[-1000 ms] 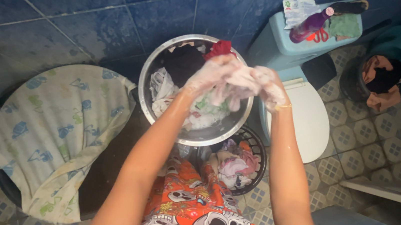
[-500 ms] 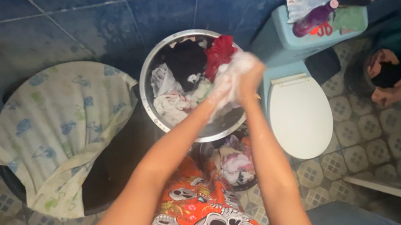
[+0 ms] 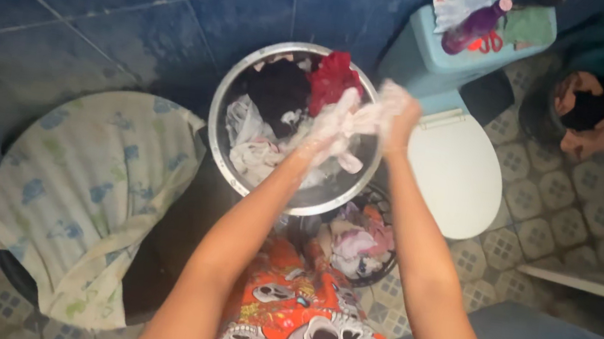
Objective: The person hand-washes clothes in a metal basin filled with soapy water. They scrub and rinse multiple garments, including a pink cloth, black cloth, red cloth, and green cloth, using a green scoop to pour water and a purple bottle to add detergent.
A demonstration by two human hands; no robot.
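Both of my soapy hands hold a small pale pink garment [image 3: 358,127] over a round metal basin [image 3: 220,143]. My left hand [image 3: 328,136] grips its left end and my right hand [image 3: 399,112] grips its right end, a little apart, with the cloth stretched between them. The basin holds wet laundry: a red piece [image 3: 334,77], a black piece [image 3: 277,87] and white pieces [image 3: 248,141]. My orange skull-print clothing [image 3: 296,316] shows below my forearms.
A dark basket of clothes [image 3: 358,244] sits under the basin's near edge. A white toilet [image 3: 454,168] with a light blue tank [image 3: 435,63] stands to the right, a purple bottle [image 3: 474,26] on top. A tub draped with printed cloth [image 3: 88,183] is at left.
My hands, pressed together half a second ago while rubbing the cloth, have pulled apart again and stretch the garment between them.
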